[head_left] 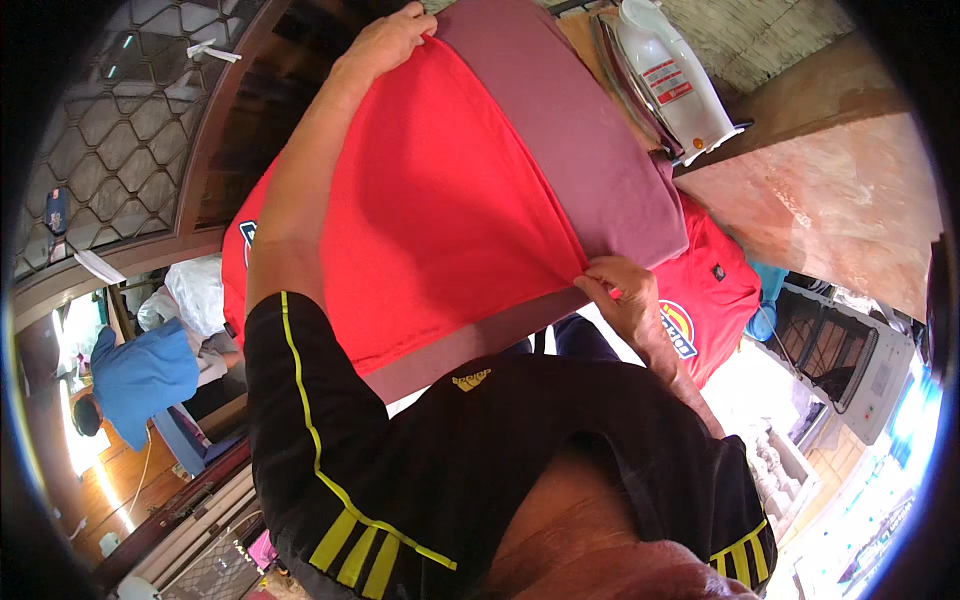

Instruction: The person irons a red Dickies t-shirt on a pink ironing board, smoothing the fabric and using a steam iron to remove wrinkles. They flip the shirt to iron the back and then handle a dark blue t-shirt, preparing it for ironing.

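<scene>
A bright red cloth garment (430, 210) lies spread over a padded board with a mauve cover (560, 120). At the far end my left hand (392, 42) pinches the garment's edge, its arm stretched across the left part of the cloth. My right hand (625, 290) is closed on the near right corner of the same edge, thumb and fingers pressed together. Between the two hands that edge runs in a nearly straight slanting line. A second area of red cloth with a printed badge (715, 275) hangs past the board's right side; I cannot tell whether it belongs to the same garment.
A white steam iron (675, 85) stands on its heel at the board's far right, beside a wooden panel (820, 200). To the right is a grey-white appliance (870, 375). A person in a blue shirt (145, 375) is at the far left, below a metal lattice (120, 130).
</scene>
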A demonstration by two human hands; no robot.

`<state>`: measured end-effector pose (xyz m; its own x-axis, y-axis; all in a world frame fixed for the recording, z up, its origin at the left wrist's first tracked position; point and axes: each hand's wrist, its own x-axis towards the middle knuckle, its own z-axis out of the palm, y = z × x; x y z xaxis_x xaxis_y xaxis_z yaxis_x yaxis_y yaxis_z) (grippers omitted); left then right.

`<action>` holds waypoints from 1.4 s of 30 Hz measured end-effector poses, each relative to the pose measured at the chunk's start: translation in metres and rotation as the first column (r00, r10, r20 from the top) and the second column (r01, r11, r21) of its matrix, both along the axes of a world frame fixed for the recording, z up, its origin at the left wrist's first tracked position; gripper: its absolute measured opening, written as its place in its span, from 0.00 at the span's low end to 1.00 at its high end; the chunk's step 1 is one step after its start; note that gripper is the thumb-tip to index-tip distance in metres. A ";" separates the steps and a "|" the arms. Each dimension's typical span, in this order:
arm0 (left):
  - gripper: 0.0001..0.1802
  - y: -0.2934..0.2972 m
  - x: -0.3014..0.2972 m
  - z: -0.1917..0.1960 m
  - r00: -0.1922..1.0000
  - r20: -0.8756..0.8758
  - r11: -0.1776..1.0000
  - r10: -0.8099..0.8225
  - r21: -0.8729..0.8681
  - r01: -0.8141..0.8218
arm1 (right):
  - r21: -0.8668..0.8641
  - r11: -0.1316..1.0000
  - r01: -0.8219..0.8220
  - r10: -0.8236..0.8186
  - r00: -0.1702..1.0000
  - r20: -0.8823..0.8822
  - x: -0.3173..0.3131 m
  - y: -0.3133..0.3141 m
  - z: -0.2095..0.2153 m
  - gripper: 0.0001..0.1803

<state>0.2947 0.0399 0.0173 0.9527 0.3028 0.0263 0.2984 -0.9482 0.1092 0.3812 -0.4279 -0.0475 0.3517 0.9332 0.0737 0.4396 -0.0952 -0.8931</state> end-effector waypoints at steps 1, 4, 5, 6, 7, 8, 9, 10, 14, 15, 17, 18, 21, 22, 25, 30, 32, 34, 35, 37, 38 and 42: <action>0.07 -0.001 -0.004 0.002 0.999 0.008 0.999 0.033 -0.019 -0.033 | -0.011 0.999 0.036 -0.036 0.998 -0.051 0.000 0.000 0.001 0.07; 0.09 -0.003 0.005 0.003 0.992 0.112 0.998 0.057 -0.027 -0.055 | -0.062 0.991 0.117 -0.125 0.981 -0.151 0.002 -0.002 -0.002 0.06; 0.08 -0.002 0.008 0.002 0.989 0.141 0.998 0.053 -0.020 -0.051 | -0.050 0.988 0.144 -0.150 0.979 -0.140 0.005 -0.002 -0.001 0.06; 0.08 0.001 0.011 0.002 0.984 0.170 0.999 0.048 -0.013 -0.047 | -0.037 0.984 0.172 -0.176 0.976 -0.129 0.007 -0.002 0.002 0.05; 0.08 0.003 0.012 0.004 0.979 0.198 0.999 0.051 -0.001 -0.052 | -0.020 0.981 0.192 -0.193 0.974 -0.119 0.010 -0.002 0.002 0.05; 0.08 0.003 0.016 0.003 0.967 0.249 0.997 0.055 0.032 -0.065 | -0.040 0.976 0.213 -0.216 0.969 -0.122 0.015 -0.005 -0.001 0.05; 0.08 0.002 0.021 0.003 0.960 0.279 0.996 0.042 0.058 -0.060 | -0.033 0.975 0.222 -0.224 0.966 -0.126 0.020 -0.008 -0.001 0.05; 0.08 0.001 0.026 0.003 0.951 0.307 0.995 0.031 0.082 -0.059 | -0.028 0.973 0.227 -0.229 0.965 -0.128 0.026 -0.009 0.002 0.05; 0.08 0.000 0.057 -0.017 0.926 0.375 0.986 0.042 0.133 -0.099 | -0.009 0.950 0.311 -0.311 0.950 -0.036 0.048 -0.014 -0.007 0.06; 0.08 0.000 0.060 -0.024 0.914 0.399 0.983 0.068 0.129 -0.129 | -0.015 0.946 0.325 -0.325 0.945 -0.015 0.053 -0.013 -0.005 0.06; 0.11 -0.012 0.065 -0.038 0.881 0.464 0.988 0.096 0.061 -0.140 | -0.115 0.942 0.317 -0.280 0.925 0.258 0.058 -0.006 0.008 0.10; 0.12 -0.020 0.058 -0.049 0.846 0.521 0.986 0.111 0.050 -0.160 | -0.076 0.955 0.287 -0.233 0.884 0.405 0.057 0.003 0.012 0.12; 0.22 -0.068 0.023 -0.057 0.805 0.529 0.956 0.269 -0.048 -0.288 | 0.111 0.992 0.055 -0.104 0.856 0.507 0.056 0.046 0.010 0.17; 0.24 -0.088 0.005 -0.066 0.787 0.550 0.945 0.280 -0.015 -0.326 | 0.178 0.982 -0.057 -0.052 0.831 0.553 0.054 0.068 0.005 0.17; 0.28 -0.164 -0.049 -0.072 0.804 0.483 0.883 0.347 0.120 -0.454 | 0.164 0.952 -0.260 0.080 0.724 0.685 0.043 0.135 -0.015 0.21; 0.36 -0.297 -0.132 -0.088 0.748 0.368 0.791 0.553 0.052 -0.610 | -0.051 0.982 -0.184 0.149 0.571 0.807 0.017 0.189 -0.007 0.33; 0.37 -0.345 -0.146 -0.078 0.744 0.240 0.779 0.624 -0.109 -0.618 | 0.027 0.985 -0.169 0.072 0.550 0.832 0.017 0.195 -0.017 0.31; 0.37 -0.372 -0.165 -0.077 0.734 0.228 0.769 0.639 -0.170 -0.616 | 0.164 0.966 -0.201 -0.043 0.498 0.866 0.014 0.196 -0.032 0.29; 0.37 -0.382 -0.171 -0.074 0.730 0.229 0.765 0.644 -0.206 -0.611 | 0.106 0.969 -0.223 0.021 0.501 0.865 0.000 0.191 -0.033 0.31; 0.32 -0.398 -0.192 -0.072 0.646 0.274 0.699 0.712 -0.194 -0.688 | -0.010 0.966 -0.259 0.142 0.496 0.856 -0.028 0.169 -0.026 0.33; 0.31 -0.407 -0.206 -0.078 0.612 0.291 0.672 0.736 -0.197 -0.714 | -0.053 0.949 -0.312 0.187 0.416 0.890 -0.042 0.158 -0.015 0.32; 0.20 -0.422 -0.252 -0.087 0.513 0.422 0.622 0.748 -0.174 -0.763 | 0.023 0.939 -0.344 0.166 0.509 0.845 -0.029 0.159 -0.027 0.31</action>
<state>0.0428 -0.3821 -0.0698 0.2472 0.8946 0.3723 0.8339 -0.3920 0.3884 0.3527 -0.2692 -0.0748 -0.2001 0.9120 0.3580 0.9612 0.2535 -0.1084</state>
